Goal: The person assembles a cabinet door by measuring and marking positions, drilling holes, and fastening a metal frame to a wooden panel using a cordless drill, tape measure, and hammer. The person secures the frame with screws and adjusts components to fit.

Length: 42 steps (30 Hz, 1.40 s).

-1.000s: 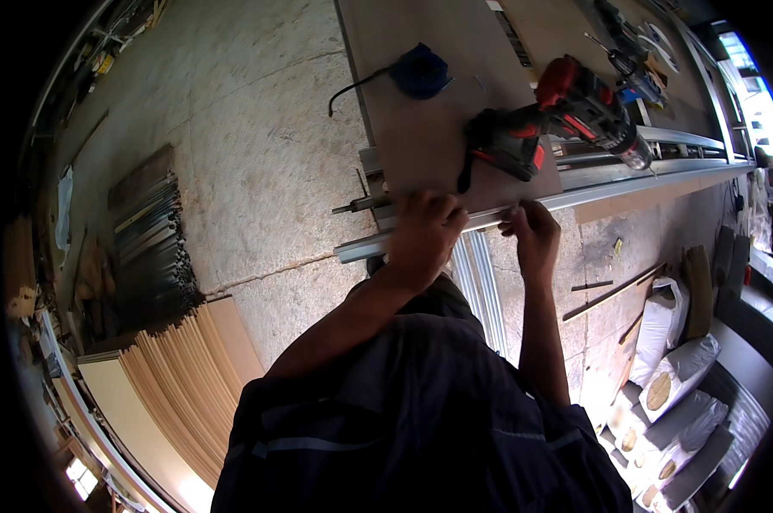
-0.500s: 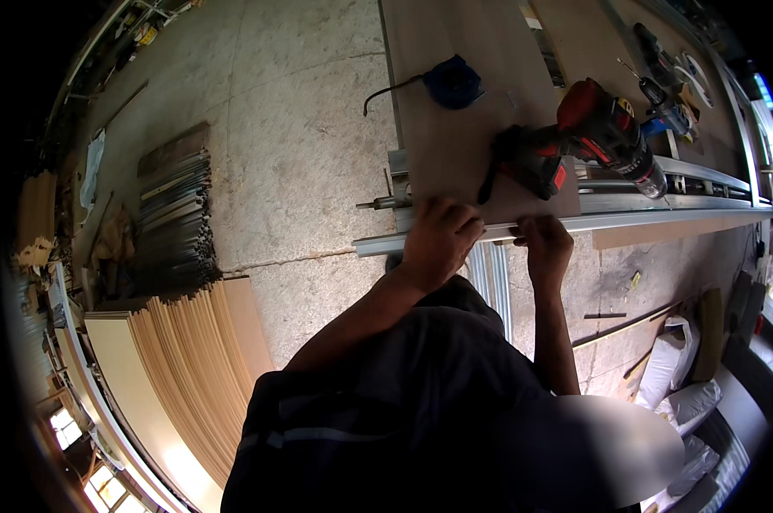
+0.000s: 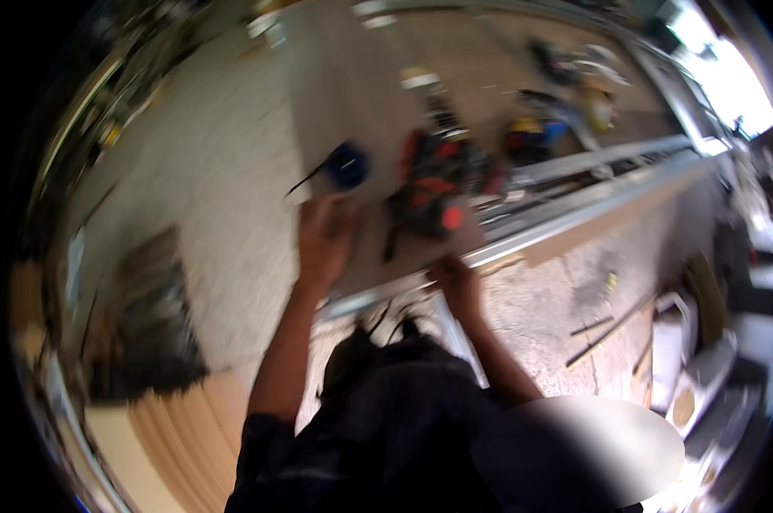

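Note:
The picture is motion-blurred. My left hand (image 3: 322,239) lies stretched forward on the left part of a wooden board (image 3: 352,94), just below a round blue object (image 3: 348,165) with a dark cord. Whether its fingers hold anything is lost in the blur. My right hand (image 3: 457,286) sits at the near edge of the bench, on a long metal rail (image 3: 575,218) that runs off to the right. A red and black power tool (image 3: 433,184) lies on the board between my two hands.
More tools and small parts (image 3: 566,77) lie at the back of the bench. Dark stacked strips (image 3: 151,325) and pale wooden boards (image 3: 181,445) lie on the concrete floor at the left. Rods (image 3: 609,329) and white containers (image 3: 686,402) are on the floor at the right.
My left hand has left the rail and moved forward onto the board toward the blue object. My right hand stays at the rail. The view has swung and blurred.

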{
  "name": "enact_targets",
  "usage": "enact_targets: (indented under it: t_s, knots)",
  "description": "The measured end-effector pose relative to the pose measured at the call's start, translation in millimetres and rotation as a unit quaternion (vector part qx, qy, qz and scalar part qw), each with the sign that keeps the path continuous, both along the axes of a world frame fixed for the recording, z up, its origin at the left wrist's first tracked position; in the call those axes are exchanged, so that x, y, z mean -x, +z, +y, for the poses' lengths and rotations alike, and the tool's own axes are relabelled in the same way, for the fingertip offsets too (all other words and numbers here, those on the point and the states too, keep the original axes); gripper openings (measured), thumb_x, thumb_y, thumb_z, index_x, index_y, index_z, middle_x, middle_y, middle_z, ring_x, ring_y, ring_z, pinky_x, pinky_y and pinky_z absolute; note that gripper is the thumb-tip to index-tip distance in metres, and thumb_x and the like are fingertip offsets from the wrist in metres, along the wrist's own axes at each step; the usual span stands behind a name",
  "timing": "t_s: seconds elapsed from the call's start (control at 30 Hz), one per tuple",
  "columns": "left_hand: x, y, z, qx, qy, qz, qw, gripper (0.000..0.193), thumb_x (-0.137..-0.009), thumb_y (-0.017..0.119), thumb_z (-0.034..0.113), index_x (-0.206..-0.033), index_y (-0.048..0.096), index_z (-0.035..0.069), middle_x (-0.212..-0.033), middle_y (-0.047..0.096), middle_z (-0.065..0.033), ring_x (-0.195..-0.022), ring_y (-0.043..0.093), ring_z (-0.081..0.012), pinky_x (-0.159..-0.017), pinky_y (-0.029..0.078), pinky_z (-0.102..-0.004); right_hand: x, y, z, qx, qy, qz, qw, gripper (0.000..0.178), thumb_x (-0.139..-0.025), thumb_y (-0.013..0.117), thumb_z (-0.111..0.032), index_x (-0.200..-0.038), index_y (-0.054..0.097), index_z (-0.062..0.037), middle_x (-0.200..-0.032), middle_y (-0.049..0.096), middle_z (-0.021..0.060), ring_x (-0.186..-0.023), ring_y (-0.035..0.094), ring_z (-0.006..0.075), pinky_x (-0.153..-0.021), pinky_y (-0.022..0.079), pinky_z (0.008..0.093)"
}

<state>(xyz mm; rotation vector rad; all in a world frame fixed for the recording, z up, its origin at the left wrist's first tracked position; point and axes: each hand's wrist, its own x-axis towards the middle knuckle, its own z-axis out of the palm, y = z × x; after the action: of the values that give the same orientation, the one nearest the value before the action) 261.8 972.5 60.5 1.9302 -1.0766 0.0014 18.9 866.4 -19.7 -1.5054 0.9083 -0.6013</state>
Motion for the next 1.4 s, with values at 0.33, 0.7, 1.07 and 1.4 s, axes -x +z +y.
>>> enact_targets:
  t_s: [0.33,0.7,1.07,1.4]
  knots:
    - [-92.2,-9.3,-90.2,-0.227,-0.065,-0.098,0.967,0.074,-0.088,0.078,0.033,-0.148,0.046,0.003,-0.133,0.058,-0.0274,-0.125,0.053,-0.0461,-0.105,0.044,-0.0527,-26.1,24.4,17.8,0.164,-0.072,0.151,0.972,0.019,-0.091,0.071,-0.026,-0.095,0.070,-0.0074,-0.079,0.074,0.0135,-0.073,0.073,0.0347,-0.067,0.056,0.0444]
    - [-120.5,-28.6,-56.7,-0.046,-0.078,0.151,0.984,0.044,-0.101,0.063,0.032,-0.127,0.063,-0.003,-0.123,0.066,-0.0247,-0.110,0.064,-0.0412,-0.099,0.050,-0.0477,-39.2,22.5,39.1,0.149,-0.175,0.117,0.966,0.014,-0.091,0.069,-0.019,-0.098,0.070,-0.0068,-0.084,0.070,0.0226,-0.084,0.069,0.0450,-0.072,0.056,0.0515]
    - [-30.1,-55.4,-18.5,-0.037,-0.068,-0.193,0.978,0.016,-0.094,0.069,0.021,-0.104,0.066,0.009,-0.102,0.060,-0.0150,-0.102,0.057,-0.0377,-0.090,0.045,-0.0513,-52.6,12.0,48.8,0.191,-0.249,0.151,0.937,0.023,-0.095,0.066,-0.019,-0.109,0.074,-0.0026,-0.078,0.071,0.0187,-0.072,0.074,0.0299,-0.067,0.056,0.0399]
    - [-27.0,-54.0,-18.9,-0.057,-0.045,-0.276,0.958,0.012,-0.094,0.069,0.020,-0.103,0.065,0.012,-0.102,0.059,-0.0115,-0.100,0.056,-0.0348,-0.089,0.045,-0.0500,-52.9,17.0,48.8,0.190,-0.249,0.129,0.941,0.027,-0.093,0.067,-0.020,-0.108,0.075,0.0005,-0.076,0.073,0.0175,-0.071,0.075,0.0262,-0.069,0.057,0.0373]
